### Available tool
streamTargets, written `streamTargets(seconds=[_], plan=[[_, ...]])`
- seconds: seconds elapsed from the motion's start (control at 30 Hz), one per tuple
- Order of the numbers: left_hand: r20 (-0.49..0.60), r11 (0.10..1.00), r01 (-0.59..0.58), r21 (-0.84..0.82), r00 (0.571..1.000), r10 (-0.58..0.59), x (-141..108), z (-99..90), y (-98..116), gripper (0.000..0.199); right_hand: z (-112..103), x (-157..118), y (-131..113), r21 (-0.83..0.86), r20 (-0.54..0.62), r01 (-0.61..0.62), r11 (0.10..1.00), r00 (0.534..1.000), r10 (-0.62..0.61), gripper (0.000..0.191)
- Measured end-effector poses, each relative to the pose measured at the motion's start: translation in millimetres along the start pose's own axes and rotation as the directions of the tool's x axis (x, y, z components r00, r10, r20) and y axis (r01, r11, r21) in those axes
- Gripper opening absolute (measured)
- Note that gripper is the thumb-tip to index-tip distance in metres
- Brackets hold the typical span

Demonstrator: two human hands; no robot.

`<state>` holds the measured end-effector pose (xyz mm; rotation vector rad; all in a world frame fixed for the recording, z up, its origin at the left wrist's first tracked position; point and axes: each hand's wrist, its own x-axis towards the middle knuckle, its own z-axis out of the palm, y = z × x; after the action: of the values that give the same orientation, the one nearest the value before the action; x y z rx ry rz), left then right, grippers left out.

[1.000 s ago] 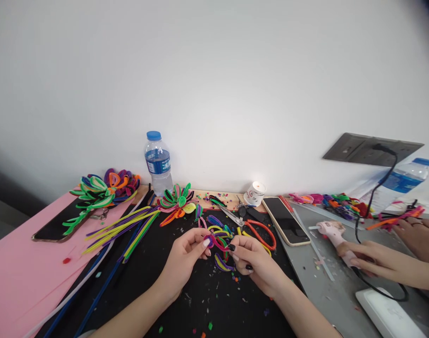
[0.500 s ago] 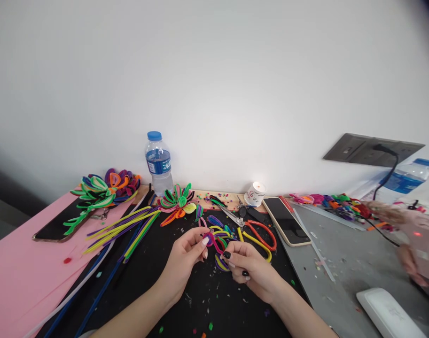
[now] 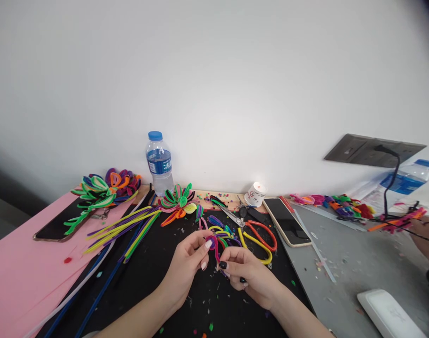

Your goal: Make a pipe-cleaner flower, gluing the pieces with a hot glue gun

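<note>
Between my two hands, above the black mat (image 3: 186, 310), is a magenta and purple pipe cleaner (image 3: 214, 243) bent into a curl. My left hand (image 3: 193, 253) pinches its purple coiled part between thumb and fingers. A magenta length runs down to my right hand (image 3: 245, 267), which is closed on its lower end; the fingertips partly hide it. Just behind my hands lie looped pipe cleaners (image 3: 217, 220) in purple, yellow and green. Scissors (image 3: 260, 234) with one red and one yellow handle rest beyond my right hand.
Left are loose pipe cleaners (image 3: 120, 230), a pipe-cleaner flower (image 3: 179, 202), a water bottle (image 3: 159, 164) and a dark phone (image 3: 55, 223). Right are a paper cup (image 3: 255, 194), another phone (image 3: 288, 223) and a white device (image 3: 386, 312). Another person's hand (image 3: 427, 239) is at the far right.
My right hand has shifted slightly left and down, with the magenta length hanging more steeply. At far right, the pink object has gone from view and the other person's hand is higher, beside pink pipe cleaners.
</note>
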<state>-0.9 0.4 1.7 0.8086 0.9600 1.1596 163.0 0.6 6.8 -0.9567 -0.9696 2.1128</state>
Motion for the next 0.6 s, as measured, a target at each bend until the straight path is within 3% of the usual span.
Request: streamTargets(seconds=[0.6], plan=[[-0.036,0.999,0.045,-0.026,0.998,-0.046,-5.1,6.9,-7.2,0.016,8.5,-2.2,3.5,0.007,0.031,-0.003,1.0,1.0,0.003,0.013]])
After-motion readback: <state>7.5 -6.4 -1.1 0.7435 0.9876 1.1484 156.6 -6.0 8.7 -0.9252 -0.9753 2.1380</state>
